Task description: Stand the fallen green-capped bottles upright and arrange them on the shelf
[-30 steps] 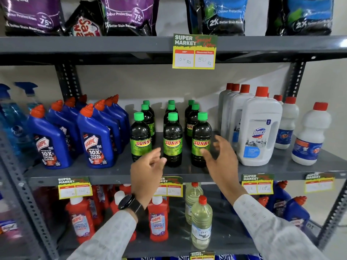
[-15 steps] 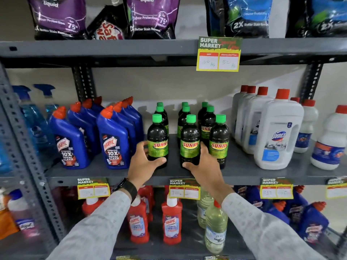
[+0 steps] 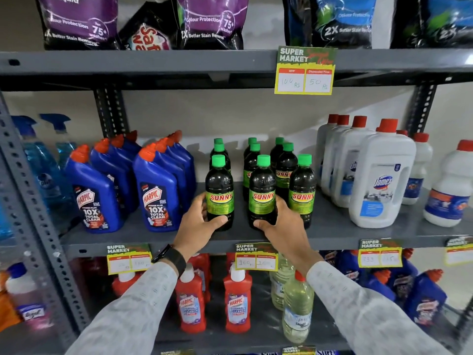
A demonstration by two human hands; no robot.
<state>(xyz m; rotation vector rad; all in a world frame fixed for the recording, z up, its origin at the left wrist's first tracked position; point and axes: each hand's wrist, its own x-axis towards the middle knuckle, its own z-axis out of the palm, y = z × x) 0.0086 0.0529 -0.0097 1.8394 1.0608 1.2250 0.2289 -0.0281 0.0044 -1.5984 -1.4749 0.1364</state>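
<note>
Several dark green-capped SUNNY bottles stand upright in three rows on the grey middle shelf (image 3: 332,233). My left hand (image 3: 198,225) is wrapped around the base of the front left bottle (image 3: 219,190). The front middle bottle (image 3: 262,190) is gripped low down by my right hand (image 3: 284,226). A third front bottle (image 3: 302,190) stands just right of my right hand, untouched. More green-capped bottles (image 3: 285,165) line up behind them. No bottle lies on its side in view.
Blue Harpic bottles (image 3: 156,193) crowd the shelf to the left, white red-capped Domex jugs (image 3: 378,180) to the right. Price tags (image 3: 256,256) hang on the shelf edge. Red Harpic bottles (image 3: 190,303) and clear bottles sit below; detergent pouches (image 3: 212,21) above.
Both hands came forward from open in the air and closed on the front left and front middle bottles. The camera moved closer to the shelf.
</note>
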